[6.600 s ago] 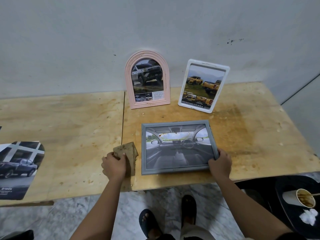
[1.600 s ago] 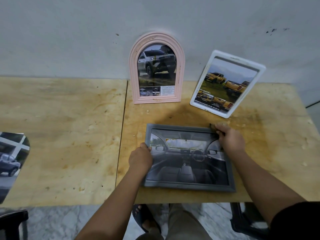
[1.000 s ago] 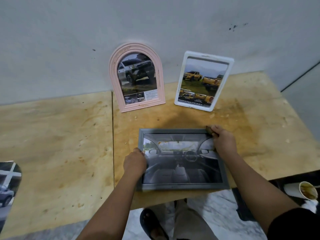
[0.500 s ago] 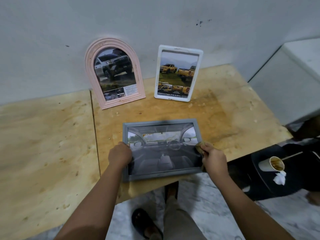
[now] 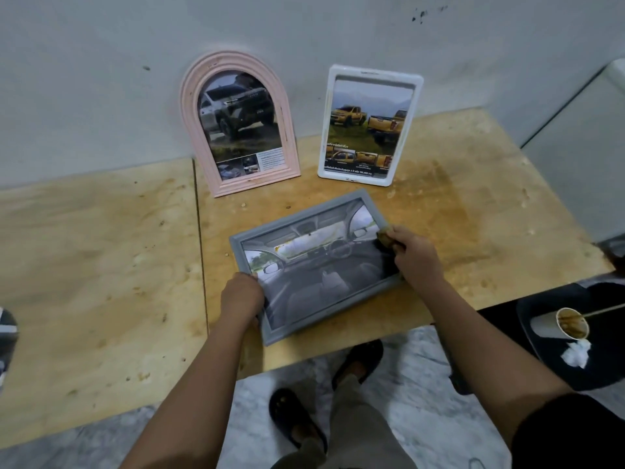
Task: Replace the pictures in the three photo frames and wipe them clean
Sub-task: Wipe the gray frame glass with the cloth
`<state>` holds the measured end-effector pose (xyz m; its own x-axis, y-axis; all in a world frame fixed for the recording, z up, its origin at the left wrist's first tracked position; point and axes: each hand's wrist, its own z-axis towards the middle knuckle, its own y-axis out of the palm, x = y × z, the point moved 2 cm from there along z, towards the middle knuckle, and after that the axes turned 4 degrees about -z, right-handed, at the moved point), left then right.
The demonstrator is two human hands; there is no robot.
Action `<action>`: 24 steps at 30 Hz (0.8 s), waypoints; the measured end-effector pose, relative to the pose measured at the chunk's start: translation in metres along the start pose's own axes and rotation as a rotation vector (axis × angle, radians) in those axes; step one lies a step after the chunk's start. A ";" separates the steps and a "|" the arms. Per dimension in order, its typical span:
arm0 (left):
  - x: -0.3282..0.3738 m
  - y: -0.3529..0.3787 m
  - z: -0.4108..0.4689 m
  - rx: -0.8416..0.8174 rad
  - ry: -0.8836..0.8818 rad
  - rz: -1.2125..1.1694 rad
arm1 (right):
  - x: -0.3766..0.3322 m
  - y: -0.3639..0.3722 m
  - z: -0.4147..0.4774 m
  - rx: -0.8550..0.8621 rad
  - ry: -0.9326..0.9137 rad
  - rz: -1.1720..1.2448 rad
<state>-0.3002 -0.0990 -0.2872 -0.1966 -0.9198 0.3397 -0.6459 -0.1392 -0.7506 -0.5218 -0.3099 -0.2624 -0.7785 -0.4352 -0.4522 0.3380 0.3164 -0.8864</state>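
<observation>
A grey rectangular frame with a car-interior picture lies on the wooden table, turned so its right end points away from me. My left hand grips its near-left corner. My right hand is closed on a small brown cloth pressed against the frame's right edge. A pink arched frame with a grey SUV picture and a white rectangular frame with yellow pickup trucks lean upright against the wall behind.
A loose car picture shows at the table's left edge. To the right, below the table, a dark tray holds a paper cup and a crumpled tissue. The table's front edge runs just below the grey frame; my feet are beneath.
The grey frame has rotated counter-clockwise on the table. My right hand with the cloth has slid up along the frame's right edge; my left hand still holds the left corner.
</observation>
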 end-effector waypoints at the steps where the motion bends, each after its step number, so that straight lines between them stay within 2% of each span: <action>1: 0.000 -0.001 0.000 -0.001 -0.010 -0.007 | 0.000 0.001 -0.003 0.021 -0.002 -0.013; 6: -0.001 -0.001 0.003 -0.001 -0.006 -0.002 | 0.009 0.008 -0.035 0.076 0.189 -0.035; 11: -0.001 0.001 0.002 0.025 0.006 -0.011 | 0.014 0.016 -0.068 0.267 0.091 -0.061; 17: -0.003 0.001 0.004 0.009 0.045 0.094 | 0.007 0.028 -0.076 0.206 0.080 -0.130; 24: 0.000 -0.001 -0.002 0.040 0.021 -0.033 | -0.040 0.047 -0.100 0.091 0.061 -0.063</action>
<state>-0.3010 -0.0980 -0.2848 -0.1918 -0.9065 0.3762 -0.6221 -0.1842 -0.7610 -0.5279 -0.1930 -0.2756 -0.8297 -0.3985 -0.3908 0.3317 0.2110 -0.9195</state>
